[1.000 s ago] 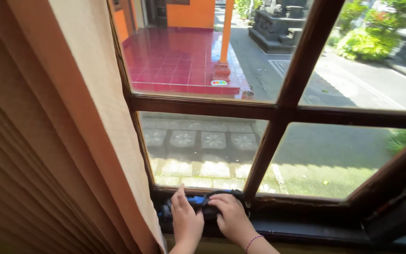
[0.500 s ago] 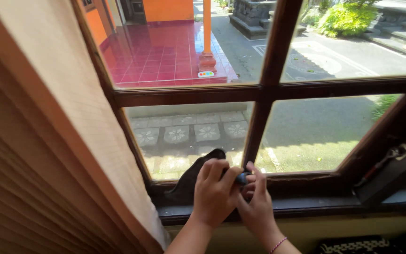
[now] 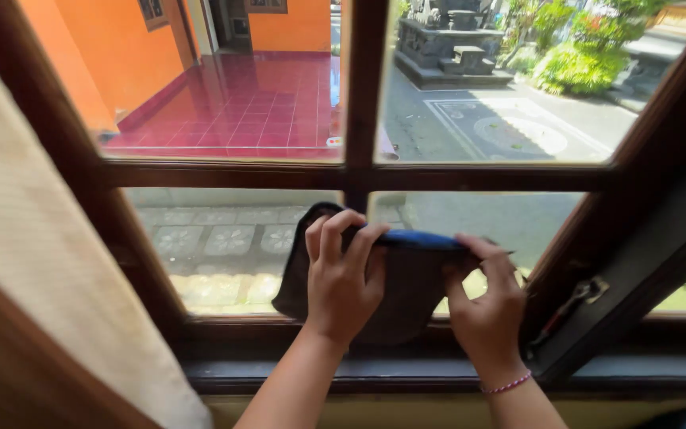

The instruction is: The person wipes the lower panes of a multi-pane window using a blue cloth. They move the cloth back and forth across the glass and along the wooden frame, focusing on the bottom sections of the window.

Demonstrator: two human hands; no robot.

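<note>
A dark wooden window frame (image 3: pixel 359 176) fills most of the view, its bars splitting the glass into panes that look out on a red tiled porch (image 3: pixel 263 103) far left and a sunlit paved yard. A pale curtain (image 3: pixel 49 270) hangs down the near left side, and a metal window stay (image 3: pixel 569 306) sits on the frame at the right.

In front of the lower panes, both hands hold up a dark cloth (image 3: pixel 406 290) with a blue edge along its top. The left hand (image 3: pixel 343 278) is closed over the cloth's upper left part, fingers curled across the top edge. The right hand (image 3: pixel 486 306), with a pink thread bracelet at the wrist, pinches the upper right corner, so the cloth hangs stretched between them, just before the glass (whether it touches the pane cannot be told).

As for progress, the cloth looks spread out and ready, but the glass shows no wiped streaks, so I judge any wiping of the panes is not yet begun or only starting.

Half a second ago the cloth was bunched low near the sill, with the hands close together working at it; now it is raised and opened out, the hands apart. The view has also shifted, putting the upright bar nearer the middle.
</note>
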